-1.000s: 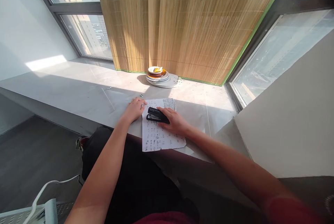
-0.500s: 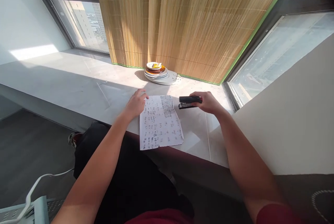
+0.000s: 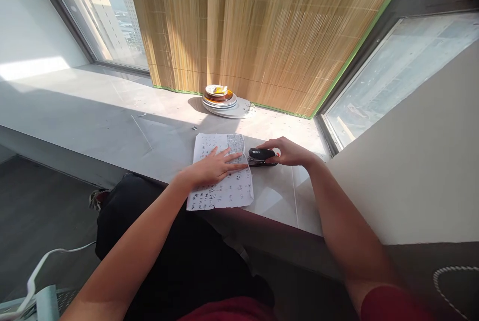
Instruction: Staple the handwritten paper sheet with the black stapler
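Observation:
A sheet of paper [image 3: 234, 193] covered in handwriting lies on the ledge, its near edge reaching past the front rim. My left hand [image 3: 215, 165] lies flat across it with the fingers spread, pointing to the right. Beside the paper's right edge is a black stapler [image 3: 262, 154], low over or on the ledge, its front end at the paper's edge. My right hand [image 3: 286, 151] grips the stapler's rear end. Whether the paper is between the stapler's jaws I cannot tell. A small metallic piece [image 3: 194, 128] lies beyond the paper's top left corner.
A stack of plates [image 3: 220, 104] with a small yellow item on top stands at the back, by the bamboo blind [image 3: 262, 26]. Windows flank the blind. The tiled ledge [image 3: 93, 106] extends left; a white wall [image 3: 422, 161] bounds the right side.
My left hand has moved from the paper's upper left edge onto its middle and flattened. The stapler in my right hand has come left and down to the paper's right edge.

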`<state>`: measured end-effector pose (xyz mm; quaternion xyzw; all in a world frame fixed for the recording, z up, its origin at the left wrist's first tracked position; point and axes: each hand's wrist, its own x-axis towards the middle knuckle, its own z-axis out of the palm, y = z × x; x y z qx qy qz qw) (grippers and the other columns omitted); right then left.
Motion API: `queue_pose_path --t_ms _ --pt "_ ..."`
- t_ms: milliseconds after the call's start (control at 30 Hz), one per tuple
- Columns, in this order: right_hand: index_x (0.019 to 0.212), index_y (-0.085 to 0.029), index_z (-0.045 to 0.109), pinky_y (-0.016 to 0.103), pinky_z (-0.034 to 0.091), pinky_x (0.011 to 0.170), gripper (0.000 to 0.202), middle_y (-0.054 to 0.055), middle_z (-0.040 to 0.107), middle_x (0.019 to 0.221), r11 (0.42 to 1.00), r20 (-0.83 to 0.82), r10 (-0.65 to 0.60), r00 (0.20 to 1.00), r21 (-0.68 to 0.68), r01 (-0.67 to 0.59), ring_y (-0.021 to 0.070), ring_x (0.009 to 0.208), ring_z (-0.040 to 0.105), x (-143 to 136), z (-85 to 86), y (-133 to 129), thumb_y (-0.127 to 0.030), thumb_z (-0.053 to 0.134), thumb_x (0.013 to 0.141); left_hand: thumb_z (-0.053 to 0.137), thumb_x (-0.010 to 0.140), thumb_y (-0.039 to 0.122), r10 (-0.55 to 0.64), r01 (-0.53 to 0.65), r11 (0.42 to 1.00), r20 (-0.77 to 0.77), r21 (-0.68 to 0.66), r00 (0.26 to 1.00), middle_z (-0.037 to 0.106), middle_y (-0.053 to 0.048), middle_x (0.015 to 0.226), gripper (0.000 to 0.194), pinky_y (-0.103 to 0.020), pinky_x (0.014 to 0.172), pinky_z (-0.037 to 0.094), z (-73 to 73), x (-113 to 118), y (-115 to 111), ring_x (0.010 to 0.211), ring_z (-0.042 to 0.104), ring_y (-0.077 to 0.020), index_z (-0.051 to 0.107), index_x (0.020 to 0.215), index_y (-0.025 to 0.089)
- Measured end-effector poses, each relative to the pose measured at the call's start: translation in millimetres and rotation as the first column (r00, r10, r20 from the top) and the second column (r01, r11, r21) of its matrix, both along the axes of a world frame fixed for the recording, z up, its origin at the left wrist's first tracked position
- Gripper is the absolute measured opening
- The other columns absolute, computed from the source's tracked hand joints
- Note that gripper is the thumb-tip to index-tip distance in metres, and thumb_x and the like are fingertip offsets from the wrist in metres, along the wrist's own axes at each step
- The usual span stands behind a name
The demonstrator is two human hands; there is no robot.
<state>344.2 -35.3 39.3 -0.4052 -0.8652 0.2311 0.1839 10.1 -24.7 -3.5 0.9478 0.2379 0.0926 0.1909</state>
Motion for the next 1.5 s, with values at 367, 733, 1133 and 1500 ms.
queue_pose_path --t_ms 367,733,1133,1500 --pt "0.14 -0.028 0.074 0.044 0.06 0.1 0.047 0.006 0.08 0.126 1.0 -0.106 -0.024 0.994 -0.002 0.024 0.0273 0.11 0.076 -43.7 -14.9 -4.9 -0.036 0.075 0.094 0.052 0.107 0.045 -0.007 0.004 1.0 -0.109 -0.024 0.994 0.013 0.014 0.181 0.058 -0.077 0.13 -0.002 1.3 6.4 -11.2 0.168 0.007 -0.0441 0.041 0.162 0.058" --pt "0.129 -0.029 0.078 0.039 0.053 0.087 0.036 0.006 0.076 0.105 0.994 -0.011 -0.021 1.0 0.105 0.022 0.0268 0.096 0.07 -62.2 -16.4 -9.1 -0.024 0.067 0.094 0.048 0.109 0.051 -0.003 0.003 1.0 -0.107 0.003 0.994 0.006 0.012 0.183 0.058 -0.08 0.128 -0.004 -4.9 8.3 -10.6 0.167 0.005 -0.0472 0.034 0.165 0.057" --pt "0.116 -0.03 0.078 0.037 0.048 0.081 0.032 0.005 0.068 0.102 0.991 0.114 -0.092 0.989 0.11 0.079 0.0255 0.097 0.062 -71.8 -14.9 -12.3 -0.013 0.067 0.091 0.045 0.11 0.052 -0.015 0.013 1.0 -0.126 -0.018 0.992 0.002 0.007 0.183 0.058 -0.079 0.127 -0.006 -4.1 8.9 -10.5 0.167 0.002 -0.0469 0.035 0.167 0.052" --pt "0.112 -0.026 0.077 0.042 0.049 0.089 0.025 0.01 0.065 0.107 0.963 0.155 -0.119 0.981 0.258 0.076 0.0293 0.105 0.059 -77.1 -21.6 -15.0 -0.015 0.069 0.091 0.046 0.11 0.054 0.008 -0.008 1.0 -0.13 -0.006 0.991 0.007 0.003 0.184 0.053 -0.075 0.129 -0.005 -3.6 5.3 -11.9 0.169 0.004 -0.0425 0.045 0.163 0.05"
